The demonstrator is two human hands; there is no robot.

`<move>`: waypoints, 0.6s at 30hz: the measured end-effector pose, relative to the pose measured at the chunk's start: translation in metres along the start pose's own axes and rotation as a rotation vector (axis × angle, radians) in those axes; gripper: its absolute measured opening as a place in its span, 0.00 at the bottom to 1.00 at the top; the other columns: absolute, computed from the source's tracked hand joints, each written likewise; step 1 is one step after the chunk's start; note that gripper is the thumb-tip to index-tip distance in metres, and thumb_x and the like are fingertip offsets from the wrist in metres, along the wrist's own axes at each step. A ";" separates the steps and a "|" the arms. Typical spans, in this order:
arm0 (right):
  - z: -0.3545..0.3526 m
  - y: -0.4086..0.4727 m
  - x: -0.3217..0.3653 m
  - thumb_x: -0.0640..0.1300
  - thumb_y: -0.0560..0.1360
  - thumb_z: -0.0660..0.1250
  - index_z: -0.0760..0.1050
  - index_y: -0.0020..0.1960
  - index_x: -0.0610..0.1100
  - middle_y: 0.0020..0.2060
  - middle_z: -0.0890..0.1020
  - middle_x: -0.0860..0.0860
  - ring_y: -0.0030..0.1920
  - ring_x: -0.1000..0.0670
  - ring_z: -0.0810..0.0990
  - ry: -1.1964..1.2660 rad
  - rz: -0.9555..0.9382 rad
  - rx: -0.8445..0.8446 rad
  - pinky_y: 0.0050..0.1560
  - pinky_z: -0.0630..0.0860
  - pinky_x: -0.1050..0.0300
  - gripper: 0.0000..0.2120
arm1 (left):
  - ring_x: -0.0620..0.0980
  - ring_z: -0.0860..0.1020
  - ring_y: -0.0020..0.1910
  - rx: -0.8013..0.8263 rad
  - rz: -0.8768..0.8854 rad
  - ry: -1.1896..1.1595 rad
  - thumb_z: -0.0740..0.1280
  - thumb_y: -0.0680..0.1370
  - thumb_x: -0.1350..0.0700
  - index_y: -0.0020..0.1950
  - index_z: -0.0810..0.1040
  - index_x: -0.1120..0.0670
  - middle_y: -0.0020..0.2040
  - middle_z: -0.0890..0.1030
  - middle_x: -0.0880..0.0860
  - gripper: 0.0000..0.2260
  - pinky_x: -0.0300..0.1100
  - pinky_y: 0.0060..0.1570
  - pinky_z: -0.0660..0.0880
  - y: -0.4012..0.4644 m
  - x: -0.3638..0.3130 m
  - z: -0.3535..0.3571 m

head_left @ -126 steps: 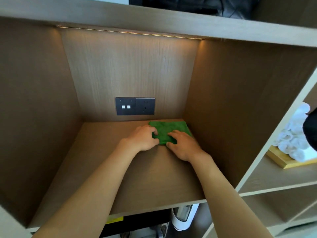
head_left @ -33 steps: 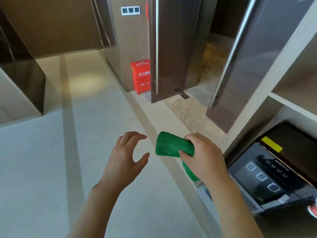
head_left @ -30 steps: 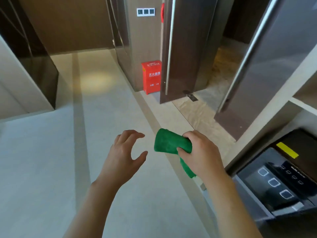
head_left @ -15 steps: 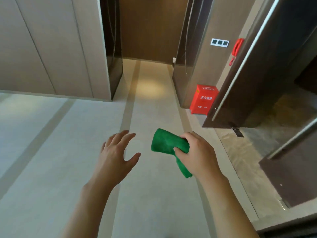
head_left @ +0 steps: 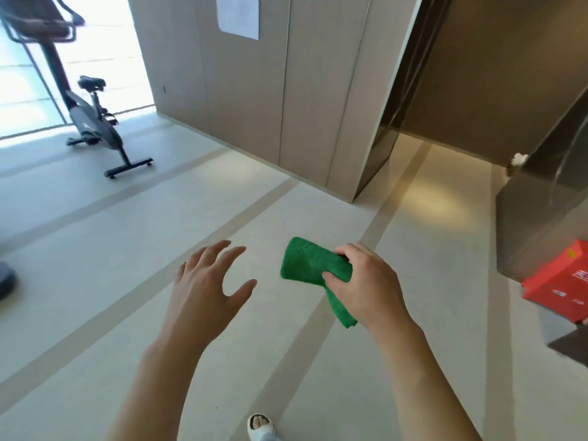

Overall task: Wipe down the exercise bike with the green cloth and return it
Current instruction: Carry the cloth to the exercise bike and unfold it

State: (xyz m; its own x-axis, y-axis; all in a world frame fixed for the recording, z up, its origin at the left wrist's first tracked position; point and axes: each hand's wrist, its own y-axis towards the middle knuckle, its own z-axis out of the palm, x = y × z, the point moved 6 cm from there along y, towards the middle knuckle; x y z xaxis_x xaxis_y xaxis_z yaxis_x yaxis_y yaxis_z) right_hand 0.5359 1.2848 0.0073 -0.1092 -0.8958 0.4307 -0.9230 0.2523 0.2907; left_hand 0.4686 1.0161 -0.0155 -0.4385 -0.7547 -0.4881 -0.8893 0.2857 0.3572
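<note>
While the exercise bike (head_left: 92, 122) stands far off at upper left by the bright window, well apart from both hands, wiping has evidently not begun. Right hand (head_left: 366, 288) is closed around the folded green cloth (head_left: 310, 265), carried bunched, presumably for transport. Left hand (head_left: 206, 291) is spread, holding nothing. No containers visible; a red box (head_left: 560, 288) sits at right, contents unseen.

The exercise bike (head_left: 92, 122) at ten o'clock loses its handlebars past the top edge, washed out by window glare. Part of the green cloth (head_left: 313, 268) is hidden inside the gripping right hand (head_left: 366, 288). A red box (head_left: 560, 291) at three o'clock is cut by the edge, its print blurred. The paper notice (head_left: 238, 14) at twelve o'clock is cropped and unreadable
</note>
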 end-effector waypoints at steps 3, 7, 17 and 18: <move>0.034 0.049 0.026 0.53 0.74 0.74 0.76 0.52 0.55 0.45 0.77 0.60 0.44 0.56 0.76 0.056 -0.082 0.058 0.40 0.74 0.58 0.09 | 0.56 0.72 0.72 -0.042 -0.090 0.044 0.74 0.76 0.40 0.72 0.76 0.42 0.73 0.76 0.46 0.25 0.58 0.69 0.71 0.018 0.035 -0.017; 0.074 0.109 0.058 0.53 0.75 0.74 0.77 0.53 0.55 0.45 0.77 0.60 0.43 0.58 0.76 0.124 -0.186 0.116 0.38 0.69 0.67 0.09 | 0.57 0.73 0.71 -0.094 -0.217 0.105 0.75 0.76 0.42 0.72 0.78 0.44 0.72 0.77 0.47 0.25 0.58 0.69 0.71 0.047 0.076 -0.037; 0.163 0.227 0.128 0.52 0.74 0.74 0.78 0.54 0.55 0.45 0.79 0.60 0.45 0.56 0.77 0.250 -0.371 0.244 0.43 0.77 0.57 0.10 | 0.54 0.74 0.71 -0.200 -0.400 0.185 0.76 0.76 0.45 0.72 0.78 0.45 0.72 0.77 0.48 0.24 0.58 0.70 0.73 0.097 0.147 -0.068; 0.171 0.235 0.136 0.52 0.74 0.74 0.78 0.54 0.55 0.45 0.79 0.60 0.44 0.56 0.77 0.268 -0.391 0.256 0.43 0.77 0.56 0.10 | 0.54 0.74 0.71 -0.213 -0.414 0.193 0.76 0.77 0.44 0.72 0.78 0.45 0.72 0.77 0.47 0.24 0.57 0.70 0.73 0.099 0.153 -0.072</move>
State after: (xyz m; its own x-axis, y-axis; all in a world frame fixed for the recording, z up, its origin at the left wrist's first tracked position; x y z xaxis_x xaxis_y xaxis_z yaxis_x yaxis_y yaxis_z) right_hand 0.2409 1.1591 -0.0120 0.3275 -0.7719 0.5449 -0.9401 -0.2087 0.2695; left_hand 0.3230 0.8863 0.0020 -0.0046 -0.8804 -0.4743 -0.9286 -0.1723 0.3288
